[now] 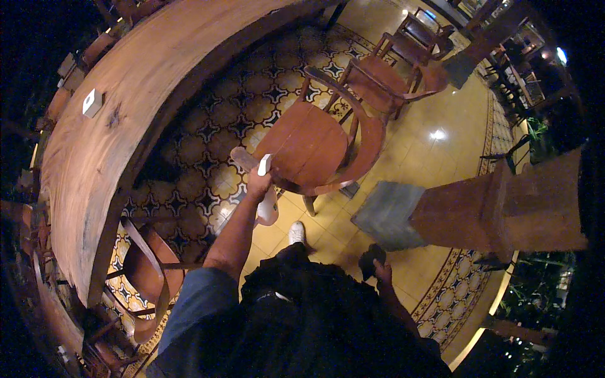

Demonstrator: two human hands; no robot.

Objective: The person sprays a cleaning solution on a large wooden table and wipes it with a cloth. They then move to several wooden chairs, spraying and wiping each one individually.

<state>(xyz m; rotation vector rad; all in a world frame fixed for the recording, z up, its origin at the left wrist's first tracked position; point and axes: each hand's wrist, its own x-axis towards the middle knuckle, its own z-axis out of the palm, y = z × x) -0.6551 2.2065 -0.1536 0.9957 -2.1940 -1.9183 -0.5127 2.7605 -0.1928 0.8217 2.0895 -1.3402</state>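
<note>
My left hand (259, 182) is closed round the neck of a white spray bottle (268, 208), just beside the arm end of a wooden armchair (302, 141). The white spray head shows above my fingers, and the bottle's body hangs below them. Low on the right, my right hand (383, 272) grips a dark cloth (371, 261) near my hip. The armchair has a reddish-brown seat and a curved back rail. Whether my left hand touches its arm, I cannot tell.
A long wooden table (123, 80) curves along the left, with a small white box (92, 103) on it. Another wooden chair (368, 78) stands beyond the armchair, and one more (153, 269) at lower left. A wooden pillar (458, 210) on a grey base rises at right.
</note>
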